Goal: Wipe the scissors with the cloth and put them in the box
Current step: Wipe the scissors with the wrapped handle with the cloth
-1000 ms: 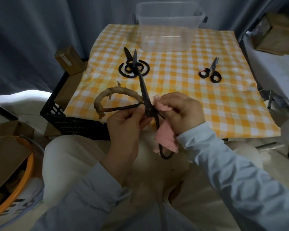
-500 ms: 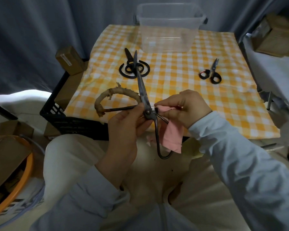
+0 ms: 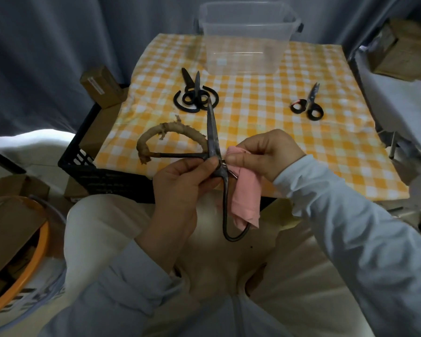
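Note:
I hold large old iron scissors [image 3: 213, 132] above my lap, blades pointing away from me toward the table. One handle loop is wrapped in frayed tan cord and sticks out to the left; the other bare loop hangs down. My left hand [image 3: 180, 181] pinches the scissors at the pivot. My right hand [image 3: 265, 154] presses a pink cloth [image 3: 246, 198] against the right side of the pivot, the cloth's tail draping over the bare handle. A clear plastic box [image 3: 246, 42] stands empty at the far edge of the table.
The table carries a yellow checked tablecloth [image 3: 277, 132]. Black scissors [image 3: 195, 96] lie at its left middle and small black scissors [image 3: 308, 105] at the right. A black crate [image 3: 102, 171] with cardboard boxes sits left of the table, an orange-rimmed basket [image 3: 17, 261] at lower left.
My right hand with the cloth has slid up from the bare handle to the pivot and shifted right. The scissors have risen slightly and the cloth now hangs longer.

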{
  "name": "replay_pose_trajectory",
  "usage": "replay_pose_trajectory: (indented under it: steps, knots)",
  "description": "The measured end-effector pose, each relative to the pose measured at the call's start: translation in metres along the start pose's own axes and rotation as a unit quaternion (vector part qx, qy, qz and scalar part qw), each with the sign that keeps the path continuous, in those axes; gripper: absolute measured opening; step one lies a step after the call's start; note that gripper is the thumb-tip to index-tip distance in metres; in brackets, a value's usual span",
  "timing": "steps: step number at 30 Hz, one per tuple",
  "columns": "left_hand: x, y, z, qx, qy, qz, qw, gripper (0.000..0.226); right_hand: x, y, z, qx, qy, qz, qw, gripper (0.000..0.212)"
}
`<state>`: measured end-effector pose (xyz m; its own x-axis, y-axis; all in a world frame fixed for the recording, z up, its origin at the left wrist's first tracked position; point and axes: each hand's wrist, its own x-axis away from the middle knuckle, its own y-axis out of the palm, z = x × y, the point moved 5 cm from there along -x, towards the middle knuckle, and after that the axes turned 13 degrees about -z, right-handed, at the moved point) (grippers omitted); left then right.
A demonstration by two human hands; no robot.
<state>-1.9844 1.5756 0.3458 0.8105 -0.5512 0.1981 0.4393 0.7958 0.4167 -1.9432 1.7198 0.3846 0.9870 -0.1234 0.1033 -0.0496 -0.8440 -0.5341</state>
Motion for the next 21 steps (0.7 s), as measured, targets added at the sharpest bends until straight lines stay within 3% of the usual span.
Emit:
replay_pose_trajectory:
  steps: [6,10,13,16,21]
  knots:
    - [0.001,0.005,0.002,-0.003,-0.003,-0.010,1.000,0.010,-0.004,-0.012,-0.002,0.076,0.059,0.033,0.995,0.034]
    - [0.001,0.003,0.005,-0.005,0.003,-0.004,1.000,0.011,0.003,-0.011,-0.005,0.008,0.041,0.044,0.998,0.015]
    - [0.000,0.001,0.007,0.001,0.006,0.000,1.000,0.009,0.009,-0.010,-0.011,0.013,0.025,-0.042,0.999,0.010]
    - [-0.001,0.003,0.005,-0.003,0.000,-0.007,1.000,0.008,0.009,-0.008,-0.012,0.073,0.022,-0.104,0.992,0.023]
    - [-0.001,0.007,0.003,-0.011,0.002,-0.021,1.000,0.003,0.003,-0.004,-0.016,0.124,0.022,-0.073,0.989,0.015]
